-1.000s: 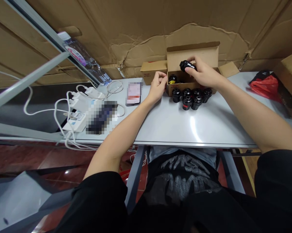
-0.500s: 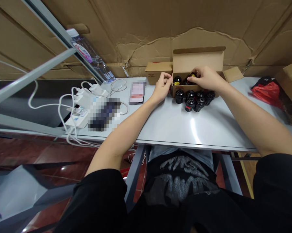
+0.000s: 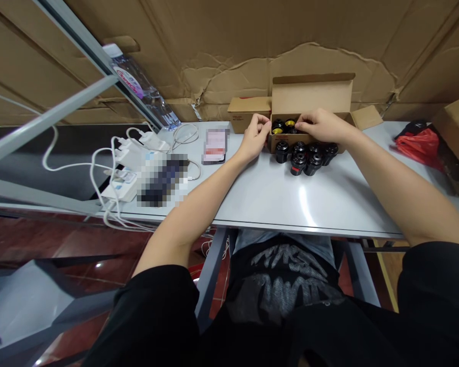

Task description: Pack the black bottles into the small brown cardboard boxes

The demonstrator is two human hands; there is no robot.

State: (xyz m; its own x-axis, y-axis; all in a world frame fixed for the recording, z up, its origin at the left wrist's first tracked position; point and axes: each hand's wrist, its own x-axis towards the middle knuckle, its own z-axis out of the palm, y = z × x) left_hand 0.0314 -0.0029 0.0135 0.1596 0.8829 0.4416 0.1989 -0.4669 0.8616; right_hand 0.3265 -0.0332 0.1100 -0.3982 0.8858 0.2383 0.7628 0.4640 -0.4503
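An open cardboard box (image 3: pixel 309 97), its lid standing up at the back, holds several black cylindrical parts; two of them show yellow rings (image 3: pixel 289 124). At the box's left end, my left hand (image 3: pixel 257 136) has its fingers closed on the side wall. My right hand (image 3: pixel 319 125) reaches over the front wall from the right, fingers curled down into the box. Whatever its fingertips hold or touch there is hidden. In front of the box, several black cylindrical parts (image 3: pixel 298 163) stand grouped on the white table; one bears a red mark.
Behind my left hand is a smaller cardboard box (image 3: pixel 248 112). To the left lie a phone (image 3: pixel 216 145), a blurred dark device (image 3: pixel 164 181), white power strips (image 3: pixel 122 186) with cables, and a leaning water bottle (image 3: pixel 141 86). A red plastic bag (image 3: pixel 418 145) lies at the right.
My right hand has shifted slightly to the right inside the box. A second yellow-ringed part now shows where its fingers were. My left hand has stayed in place.
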